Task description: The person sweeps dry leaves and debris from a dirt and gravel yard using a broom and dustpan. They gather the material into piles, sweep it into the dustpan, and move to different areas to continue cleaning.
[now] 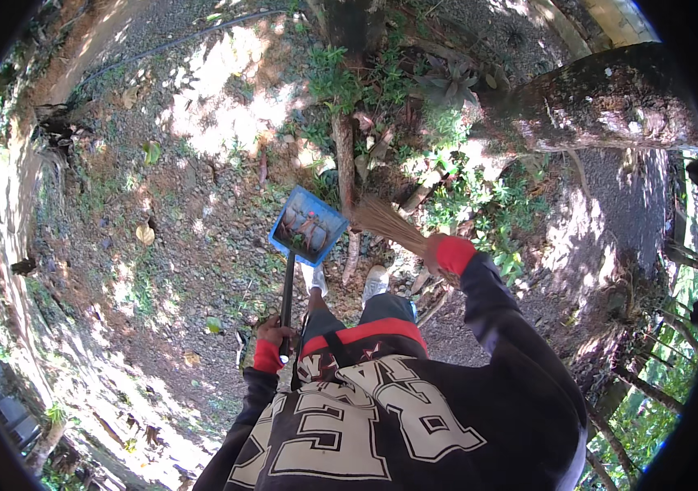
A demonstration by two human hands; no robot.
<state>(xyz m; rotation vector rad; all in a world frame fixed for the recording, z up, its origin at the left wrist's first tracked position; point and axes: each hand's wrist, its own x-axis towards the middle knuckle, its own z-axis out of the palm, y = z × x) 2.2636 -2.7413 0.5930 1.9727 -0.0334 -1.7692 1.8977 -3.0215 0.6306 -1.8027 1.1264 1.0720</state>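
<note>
Sweeping: the right hand (pixel 432 250) is closed around a straw broom (pixel 386 221), its bristles fanned beside the dustpan's mouth.
Left hand: the left hand (pixel 275 334) grips the black handle (pixel 287 290) of a blue dustpan (pixel 308 225), held tilted above the ground between the hands.
Doing it well: I judge that short strokes toward the pan, with its lip pressed low, would catch most.
Load: reddish-brown leaves lie in the pan.
Ground: gravel and dry leaves (pixel 145 234), tree trunk (pixel 602 102) well apart.
Signs, packages: none visible.

1 head view only: fisheye, looks steeply down past chest to feet, ground (pixel 201 245) near.
</note>
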